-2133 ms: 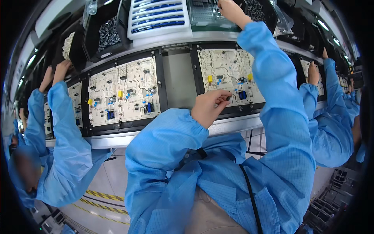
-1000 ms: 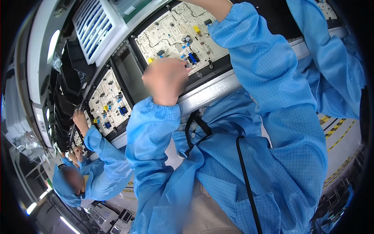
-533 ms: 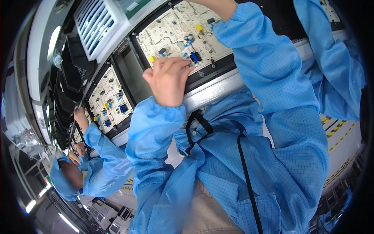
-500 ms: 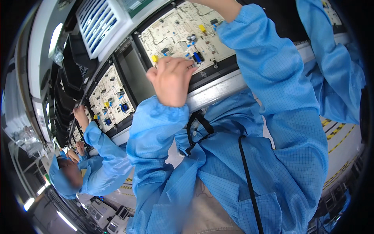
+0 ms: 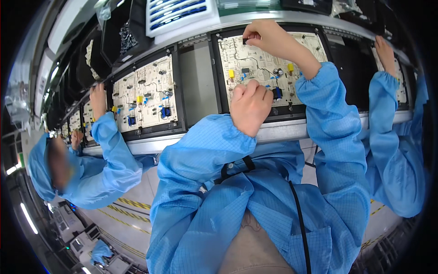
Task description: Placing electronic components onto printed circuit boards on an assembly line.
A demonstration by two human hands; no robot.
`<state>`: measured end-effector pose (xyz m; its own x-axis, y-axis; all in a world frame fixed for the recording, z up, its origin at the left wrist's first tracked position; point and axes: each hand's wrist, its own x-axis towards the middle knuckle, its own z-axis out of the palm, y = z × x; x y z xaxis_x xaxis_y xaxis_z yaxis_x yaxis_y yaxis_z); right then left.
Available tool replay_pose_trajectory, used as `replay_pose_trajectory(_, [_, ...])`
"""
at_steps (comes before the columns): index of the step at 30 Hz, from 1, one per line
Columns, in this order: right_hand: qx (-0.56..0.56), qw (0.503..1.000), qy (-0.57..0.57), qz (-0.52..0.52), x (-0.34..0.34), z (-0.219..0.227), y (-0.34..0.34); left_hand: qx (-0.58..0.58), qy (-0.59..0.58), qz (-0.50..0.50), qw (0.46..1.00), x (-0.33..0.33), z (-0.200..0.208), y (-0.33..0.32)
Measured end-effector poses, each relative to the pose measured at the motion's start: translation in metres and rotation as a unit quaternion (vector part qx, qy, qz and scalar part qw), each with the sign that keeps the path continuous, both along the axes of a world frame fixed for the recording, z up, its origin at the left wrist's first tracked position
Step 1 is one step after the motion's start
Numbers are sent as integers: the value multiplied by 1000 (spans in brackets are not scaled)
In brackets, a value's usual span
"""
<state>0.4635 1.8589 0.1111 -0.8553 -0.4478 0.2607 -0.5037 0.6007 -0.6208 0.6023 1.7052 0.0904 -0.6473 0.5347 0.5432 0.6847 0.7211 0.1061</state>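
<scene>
A cream circuit board (image 5: 267, 68) in a black frame lies in front of me, dotted with small parts. Over its far left portion, my right hand (image 5: 276, 43) is closed, thumb and fingertips pinching a small black component (image 5: 245, 41). I cannot tell whether that part touches the board. My left hand (image 5: 251, 107) is at the board's near edge with its fingers curled, beside a blue component (image 5: 277, 93). Whatever its fingers hold, if anything, is hidden beneath them. Yellow block-shaped parts (image 5: 290, 67) stand on the board.
Another framed board (image 5: 146, 91) sits to the left on the same line, behind a metal front rail (image 5: 155, 145). At the back are a white tray with blue strips (image 5: 180, 13) and black bins (image 5: 125, 39). Co-workers in blue work at left (image 5: 98, 160) and right (image 5: 392, 137).
The view has swung, so the boards sit more level and further right. My right hand, cut off by the top edge before, now shows with a black component. My left hand remains near the board's front.
</scene>
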Motion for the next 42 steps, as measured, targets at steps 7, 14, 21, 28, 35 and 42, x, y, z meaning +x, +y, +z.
replay_pose_trajectory(7, [106, 991, -66, 40, -12, 10, -11, -29, -121, -13, 992, -25, 43, -36])
replay_pose_trajectory(14, [105, 986, -118, 45, -16, 1, -29, -27, -15, 171, 985, -234, 56, -118])
replay_pose_trajectory(21, [95, 988, -108, 48, -14, -3, -37, -43, 8, 184, 982, -317, -24, -157])
replay_pose_trajectory(28, [81, 989, -117, 41, -17, -3, -30, 116, 4, 133, 984, -324, -18, -139])
replay_pose_trajectory(35, [165, 985, 4, 57, 5, -3, -48, -97, -7, 172, 980, -358, -9, -156])
replay_pose_trajectory(42, [-7, 958, 182, -223, -42, 39, 30, -69, -69, 183, 978, -331, 17, -141])
